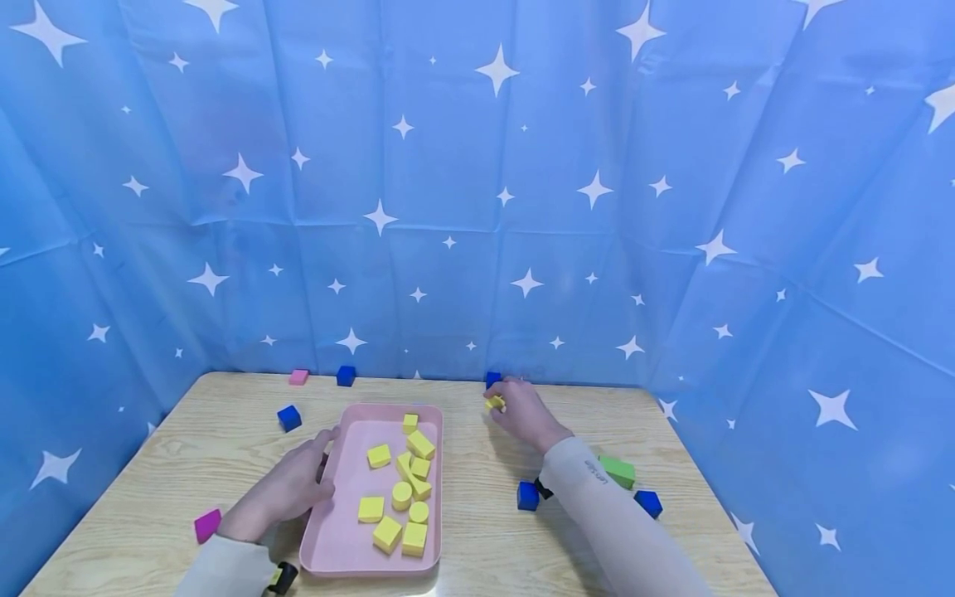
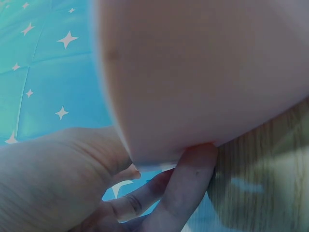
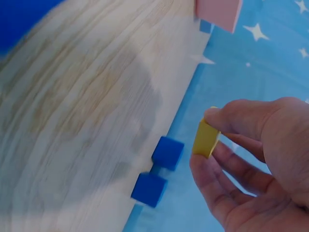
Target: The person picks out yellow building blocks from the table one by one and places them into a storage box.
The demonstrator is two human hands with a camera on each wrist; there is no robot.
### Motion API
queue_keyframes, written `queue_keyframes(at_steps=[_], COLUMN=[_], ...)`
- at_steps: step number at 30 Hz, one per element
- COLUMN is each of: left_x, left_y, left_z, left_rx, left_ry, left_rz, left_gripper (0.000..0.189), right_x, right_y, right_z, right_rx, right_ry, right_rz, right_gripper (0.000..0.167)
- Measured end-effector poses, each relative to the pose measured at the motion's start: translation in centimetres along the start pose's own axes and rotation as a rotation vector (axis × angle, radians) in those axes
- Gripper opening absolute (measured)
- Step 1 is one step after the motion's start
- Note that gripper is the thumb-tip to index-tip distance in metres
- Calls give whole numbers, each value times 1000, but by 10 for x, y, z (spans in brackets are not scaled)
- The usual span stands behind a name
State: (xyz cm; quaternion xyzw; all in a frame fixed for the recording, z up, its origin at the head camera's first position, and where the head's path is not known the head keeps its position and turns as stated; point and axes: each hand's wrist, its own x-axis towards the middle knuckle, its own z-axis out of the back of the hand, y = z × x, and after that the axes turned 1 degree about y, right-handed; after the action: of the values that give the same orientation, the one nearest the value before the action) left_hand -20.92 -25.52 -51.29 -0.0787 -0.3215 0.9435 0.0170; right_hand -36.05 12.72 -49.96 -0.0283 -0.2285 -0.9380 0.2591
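Observation:
My left hand (image 1: 293,479) is at the left side of a pink tray (image 1: 349,435), its thumb at the rim. The left wrist view shows curled fingers (image 2: 189,186) touching the tray wall (image 2: 193,72) low down; part of the hand is hidden behind it. Several yellow blocks (image 1: 370,509) of various shapes lie in the tray. Near the back edge of the table, my right hand (image 1: 525,412) pinches a small yellow block (image 3: 206,137) between thumb and fingertips, above the surface. Just behind that hand is a blue block (image 1: 493,379), partly covered in the head view.
Blue blocks (image 1: 289,418) are scattered on the wooden table (image 1: 477,497), with a pink block (image 1: 298,377) at the back left. A magenta block (image 1: 207,526) lies left; a green block (image 1: 618,471) lies by the right forearm. A starry blue curtain (image 1: 448,166) encloses the table.

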Motion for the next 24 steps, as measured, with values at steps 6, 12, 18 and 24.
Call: queue_keyframes(at_steps=[6, 12, 18, 24], left_x=[0, 0, 1, 1], left_y=[0, 1, 3, 3], left_z=[-1, -1, -1, -1], left_rx=[-3, -11, -18, -26], left_ry=[3, 0, 5, 7], left_rz=[3, 7, 4, 9], left_gripper=[92, 92, 92, 92], right_x=[5, 10, 13, 15], right_y=[13, 25, 38, 48], right_z=[-2, -5, -10, -15], right_rx=[-14, -11, -14, -9], right_ry=[-1, 6, 32, 47], right_rz=[53, 77, 91, 115], right_gripper=[29, 28, 29, 30])
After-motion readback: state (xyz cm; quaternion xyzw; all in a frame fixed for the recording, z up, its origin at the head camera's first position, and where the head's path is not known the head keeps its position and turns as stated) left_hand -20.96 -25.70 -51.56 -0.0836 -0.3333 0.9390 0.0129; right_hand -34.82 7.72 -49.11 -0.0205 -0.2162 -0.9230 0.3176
